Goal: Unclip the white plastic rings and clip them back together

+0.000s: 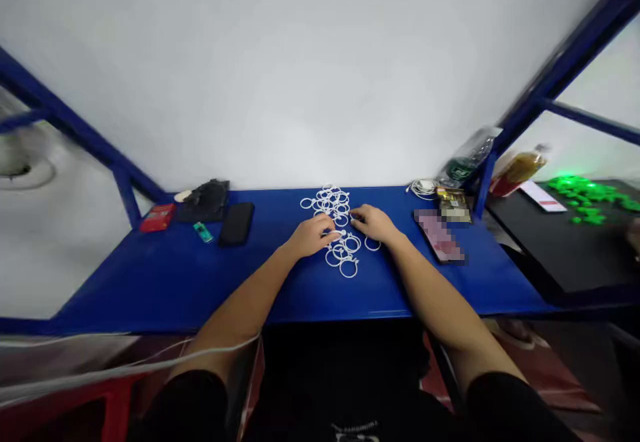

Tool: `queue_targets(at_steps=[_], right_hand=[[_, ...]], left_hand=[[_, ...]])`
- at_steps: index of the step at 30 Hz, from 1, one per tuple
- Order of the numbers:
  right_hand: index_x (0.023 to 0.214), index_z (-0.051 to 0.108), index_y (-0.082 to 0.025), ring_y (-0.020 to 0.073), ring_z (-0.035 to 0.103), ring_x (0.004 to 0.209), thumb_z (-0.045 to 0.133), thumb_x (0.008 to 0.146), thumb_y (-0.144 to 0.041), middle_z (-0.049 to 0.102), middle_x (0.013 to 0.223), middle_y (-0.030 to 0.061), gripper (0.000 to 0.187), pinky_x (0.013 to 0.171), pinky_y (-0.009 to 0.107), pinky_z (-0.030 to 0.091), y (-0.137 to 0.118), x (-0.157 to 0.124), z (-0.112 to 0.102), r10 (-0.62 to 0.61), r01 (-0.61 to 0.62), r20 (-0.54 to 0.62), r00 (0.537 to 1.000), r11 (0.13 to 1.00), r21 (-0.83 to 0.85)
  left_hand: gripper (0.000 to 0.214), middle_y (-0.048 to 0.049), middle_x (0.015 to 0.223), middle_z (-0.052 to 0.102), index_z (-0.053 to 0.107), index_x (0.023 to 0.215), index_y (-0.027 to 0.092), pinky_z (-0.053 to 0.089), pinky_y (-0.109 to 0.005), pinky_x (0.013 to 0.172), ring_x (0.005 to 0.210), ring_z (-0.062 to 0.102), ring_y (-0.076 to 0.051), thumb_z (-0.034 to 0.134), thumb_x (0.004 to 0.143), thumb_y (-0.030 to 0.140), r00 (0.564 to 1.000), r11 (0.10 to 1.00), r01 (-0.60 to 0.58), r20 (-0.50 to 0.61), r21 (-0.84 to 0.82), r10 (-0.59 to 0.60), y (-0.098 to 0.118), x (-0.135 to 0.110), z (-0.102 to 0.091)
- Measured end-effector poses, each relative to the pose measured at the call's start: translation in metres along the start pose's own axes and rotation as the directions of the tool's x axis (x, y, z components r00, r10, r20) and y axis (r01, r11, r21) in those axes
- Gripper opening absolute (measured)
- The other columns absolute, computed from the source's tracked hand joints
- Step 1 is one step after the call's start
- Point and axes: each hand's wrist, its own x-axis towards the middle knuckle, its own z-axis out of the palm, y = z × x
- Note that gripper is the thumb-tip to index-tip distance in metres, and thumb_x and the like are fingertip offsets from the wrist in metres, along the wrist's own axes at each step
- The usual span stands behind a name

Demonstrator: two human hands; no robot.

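White plastic rings with small tabs lie on the blue table (165, 275) in two clusters. The farther ring pile (327, 197) is near the wall; the nearer rings (345, 255) spread toward me. Between the clusters, my left hand (315, 234) has its fingers curled, with a white ring (336, 235) at the thumb and fingertips. Opposite it, my right hand (375, 223) has bent fingers closed close together beside the pile; a small white bit shows at the tips, too small to make out. One single ring (373, 245) lies just below the right hand.
Left on the table are a black phone (237, 223), a teal packet (203, 232), a red box (158, 217) and a dark bag (206, 199). At right are a pink phone (438, 234), a white cable (423, 188) and a plastic bottle (467, 159). Blue frame posts flank the table.
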Motion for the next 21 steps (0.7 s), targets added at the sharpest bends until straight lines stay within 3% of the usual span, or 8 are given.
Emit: queue_targets(at_steps=[3, 6, 9, 13, 17, 21], right_hand=[[0.139, 0.071, -0.02, 0.0233, 0.07, 0.106, 0.068, 0.102, -0.028, 0.075, 0.117, 0.0101, 0.039, 0.09, 0.031, 0.05, -0.001, 0.002, 0.002, 0.012, -0.011, 0.023, 1.0, 1.0, -0.024], [0.132, 0.074, -0.021, 0.0232, 0.07, 0.107, 0.064, 0.103, -0.027, 0.075, 0.117, 0.0097, 0.031, 0.091, 0.03, 0.05, -0.001, 0.002, 0.002, 0.011, -0.011, 0.028, 1.0, 1.0, -0.03], [0.12, 0.076, -0.022, 0.0229, 0.07, 0.106, 0.056, 0.105, -0.026, 0.076, 0.118, 0.0087, 0.025, 0.088, 0.03, 0.049, -0.001, 0.0, 0.002, 0.04, -0.04, -0.015, 0.999, 0.999, -0.022], [0.112, 0.073, -0.022, 0.0233, 0.07, 0.098, 0.053, 0.104, -0.027, 0.079, 0.112, 0.0079, 0.022, 0.078, 0.029, 0.047, 0.001, 0.0, 0.002, 0.119, -0.118, -0.106, 0.987, 0.993, 0.017], [0.11, 0.07, -0.024, 0.0218, 0.069, 0.087, 0.054, 0.099, -0.024, 0.079, 0.098, 0.0039, 0.019, 0.071, 0.028, 0.043, 0.006, 0.002, 0.005, 0.187, -0.165, -0.161, 0.969, 0.977, 0.138], [0.105, 0.069, -0.024, 0.0203, 0.068, 0.081, 0.055, 0.093, -0.022, 0.077, 0.094, 0.0022, 0.019, 0.07, 0.028, 0.044, 0.016, 0.004, 0.01, 0.183, -0.131, -0.222, 0.958, 0.964, 0.232]], left_hand=[[0.023, -0.0035, 0.105, 0.073, 0.071, 0.094, 0.021, 0.053, -0.028, 0.079, 0.077, 0.064, -0.013, 0.071, 0.1, 0.043, 0.998, 1.0, -0.005, 0.064, -0.008, 0.005, 0.003, -0.001, 0.001], [0.025, -0.0032, 0.104, 0.075, 0.074, 0.104, 0.021, 0.053, -0.028, 0.075, 0.07, 0.062, -0.012, 0.072, 0.099, 0.046, 0.994, 0.999, 0.037, 0.104, -0.02, -0.034, 0.003, -0.001, 0.001], [0.029, -0.0027, 0.097, 0.076, 0.075, 0.118, 0.02, 0.053, -0.028, 0.072, 0.065, 0.06, -0.011, 0.068, 0.1, 0.043, 0.993, 0.994, 0.105, 0.064, -0.024, -0.104, -0.001, -0.001, 0.002], [0.025, -0.0021, 0.092, 0.075, 0.076, 0.115, 0.019, 0.054, -0.028, 0.074, 0.066, 0.062, -0.012, 0.068, 0.1, 0.038, 0.99, 0.99, 0.141, -0.009, 0.012, -0.141, -0.01, -0.001, 0.002], [0.021, -0.0033, 0.096, 0.077, 0.077, 0.112, 0.02, 0.056, -0.032, 0.081, 0.078, 0.067, -0.017, 0.07, 0.099, 0.035, 0.981, 0.979, 0.19, -0.066, 0.074, -0.185, -0.021, 0.001, 0.005], [0.019, -0.0068, 0.105, 0.079, 0.078, 0.106, 0.02, 0.057, -0.042, 0.096, 0.101, 0.07, -0.025, 0.073, 0.096, 0.035, 0.976, 0.969, 0.21, -0.091, 0.131, -0.199, -0.028, 0.001, 0.007]])
